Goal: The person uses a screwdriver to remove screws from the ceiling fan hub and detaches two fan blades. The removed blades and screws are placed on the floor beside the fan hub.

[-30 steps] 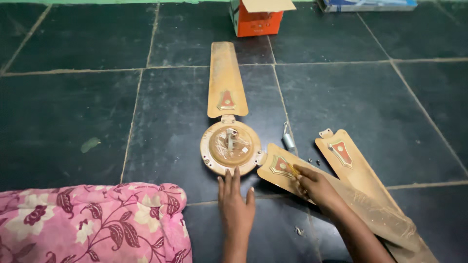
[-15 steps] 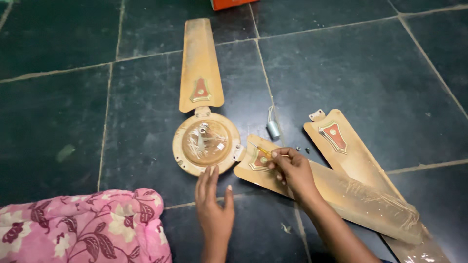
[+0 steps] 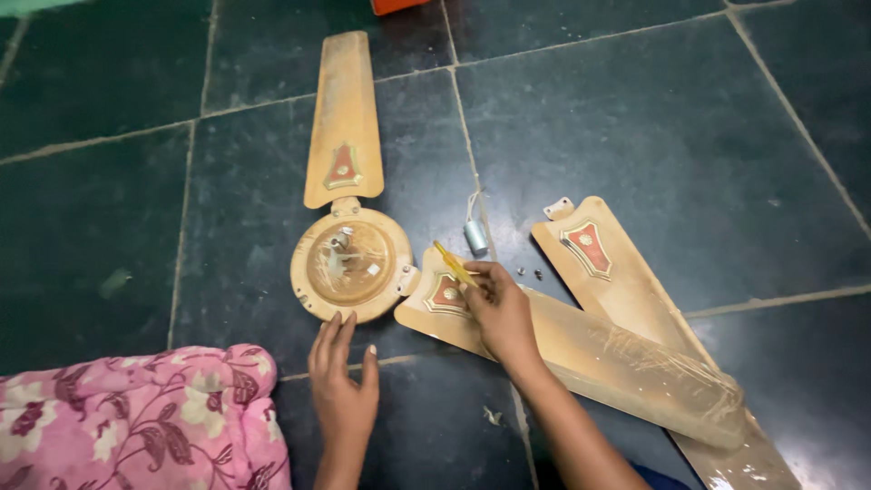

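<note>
A tan ceiling fan lies dismantled on the dark tiled floor. Its round motor housing (image 3: 350, 263) still carries one blade (image 3: 343, 118) pointing away from me. My left hand (image 3: 344, 386) rests flat on the floor, fingertips touching the housing's near rim. My right hand (image 3: 500, 313) grips a yellow-handled screwdriver (image 3: 453, 263) over the root of a second blade (image 3: 581, 352), which sits against the housing. A third blade (image 3: 626, 290) lies loose to the right, partly under the second.
A small grey capacitor (image 3: 474, 235) with a white wire lies right of the housing, and two small screws (image 3: 529, 271) sit between the blades. Pink flowered cloth (image 3: 136, 417) covers the lower left. An orange box corner (image 3: 399, 4) shows at the top edge.
The view has shifted, so everything sits further left. My right hand has lifted the screwdriver's handle up and away from the blade root. My left hand stays at the housing's rim.
</note>
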